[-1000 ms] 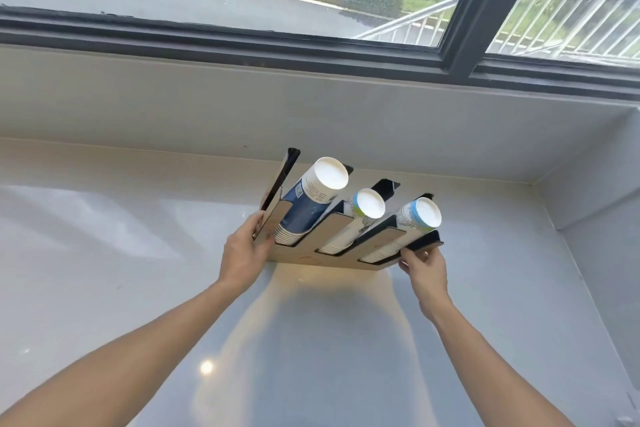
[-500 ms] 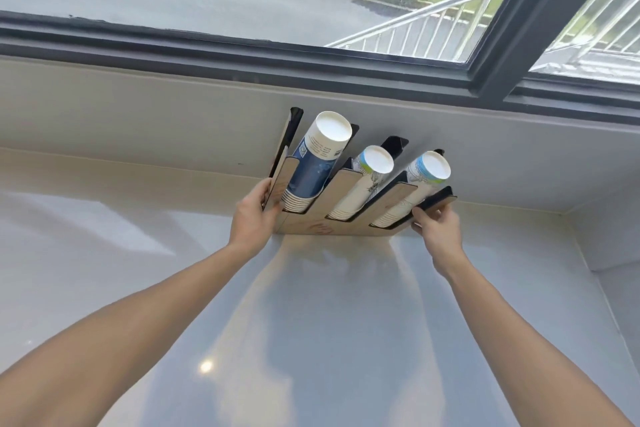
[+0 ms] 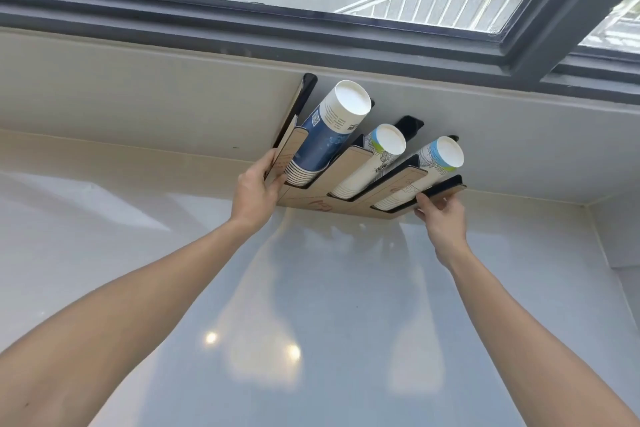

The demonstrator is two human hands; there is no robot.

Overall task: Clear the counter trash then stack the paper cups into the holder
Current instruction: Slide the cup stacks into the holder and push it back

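A wooden cup holder [image 3: 349,165] with black edges stands on the white counter, its back against the wall under the window. Three slots carry stacks of paper cups lying bottom-up: a blue stack [image 3: 327,132] on the left, a green-rimmed stack [image 3: 372,163] in the middle, a light-blue-rimmed stack [image 3: 426,170] on the right. My left hand [image 3: 254,191] grips the holder's left front panel. My right hand [image 3: 440,218] pinches its right front corner.
The glossy white counter [image 3: 311,305] stretches toward me, with light spots reflected on it. A low pale wall [image 3: 138,104] runs behind the holder beneath a dark window frame [image 3: 242,21]. A side wall [image 3: 620,236] closes the counter's right end.
The holder has been pushed away from me, from mid-counter back to the wall. Both hands kept their grip on its two ends.
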